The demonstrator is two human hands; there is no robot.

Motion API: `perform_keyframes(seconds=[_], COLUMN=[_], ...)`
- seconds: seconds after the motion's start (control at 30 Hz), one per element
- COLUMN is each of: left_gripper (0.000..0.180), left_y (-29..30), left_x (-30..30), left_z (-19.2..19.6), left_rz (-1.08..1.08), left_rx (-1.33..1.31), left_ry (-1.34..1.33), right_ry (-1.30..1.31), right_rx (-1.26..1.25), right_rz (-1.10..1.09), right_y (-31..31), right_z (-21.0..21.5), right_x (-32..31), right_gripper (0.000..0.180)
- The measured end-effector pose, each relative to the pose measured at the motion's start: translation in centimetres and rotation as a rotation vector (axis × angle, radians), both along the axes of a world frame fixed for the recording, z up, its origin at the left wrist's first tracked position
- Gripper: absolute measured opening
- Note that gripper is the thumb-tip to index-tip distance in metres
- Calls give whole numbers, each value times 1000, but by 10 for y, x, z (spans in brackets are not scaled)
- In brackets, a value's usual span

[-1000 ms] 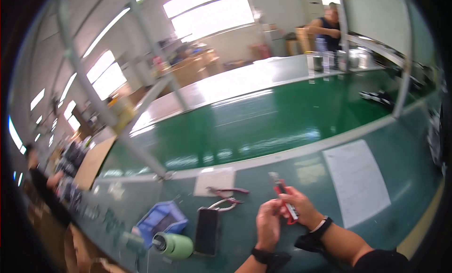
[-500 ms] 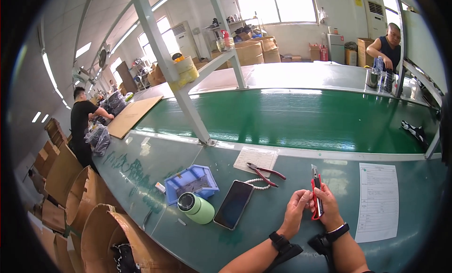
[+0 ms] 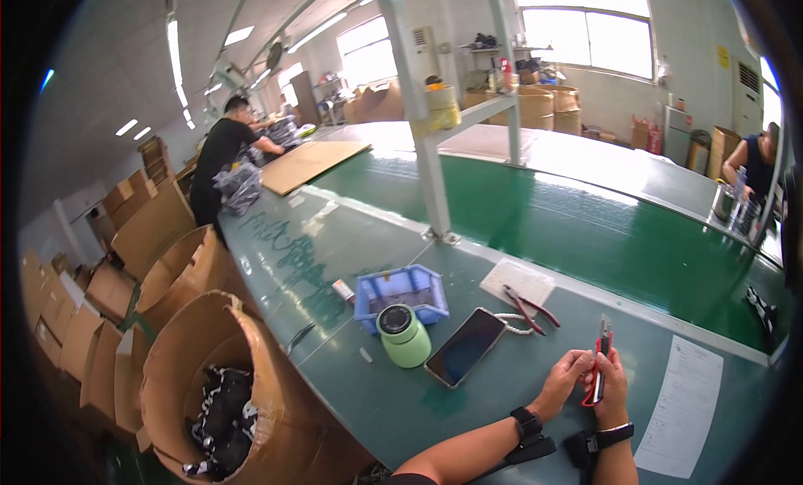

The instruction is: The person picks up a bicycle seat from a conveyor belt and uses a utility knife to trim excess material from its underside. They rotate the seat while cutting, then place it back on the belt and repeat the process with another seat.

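Gripping one red-and-black, metal-bladed utility knife [image 3: 599, 376] in the right hand [image 3: 613, 383], above the green bench [image 3: 493, 393].
Curling the partly hidden left hand [image 3: 569, 376] beside its handle, leaving any pinch impossible to tell; overlooking one black rectangular phone [image 3: 466, 347], one pair of red-handled pliers [image 3: 516, 300], one blue plastic bin [image 3: 406, 281] holding hard-to-make-out contents.

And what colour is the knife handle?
The knife handle is red and black; head view shows it best.
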State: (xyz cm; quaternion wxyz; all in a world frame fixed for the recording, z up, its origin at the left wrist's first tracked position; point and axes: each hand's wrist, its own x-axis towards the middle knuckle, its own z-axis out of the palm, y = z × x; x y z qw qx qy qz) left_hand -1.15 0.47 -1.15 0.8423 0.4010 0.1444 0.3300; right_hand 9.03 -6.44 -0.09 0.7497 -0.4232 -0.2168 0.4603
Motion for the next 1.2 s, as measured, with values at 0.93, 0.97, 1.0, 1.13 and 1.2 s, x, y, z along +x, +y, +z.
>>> perform_keyframes(seconds=[0.93, 0.97, 1.0, 1.13, 1.2], left_gripper=[38, 38, 37, 34, 33], left_y=[0, 0, -1, -3, -2], left_x=[-1, -1, -1, -5, -5], left_z=[-2, -3, 0, 10, 12], left_rz=[-31, -38, -39, -39, -41], left_rx=[-1, 0, -9, -10, -20], left_ry=[49, 50, 50, 38, 36], right_ry=[2, 7, 13, 10, -7], right_rx=[-23, -20, -20, -25, -17], right_rz=[-46, -43, -41, -58, -50], right_y=[2, 3, 1, 0, 1], right_z=[5, 5, 6, 9, 9], right_x=[-4, -3, -4, -4, -3], right_gripper=[23, 23, 24, 26, 28])
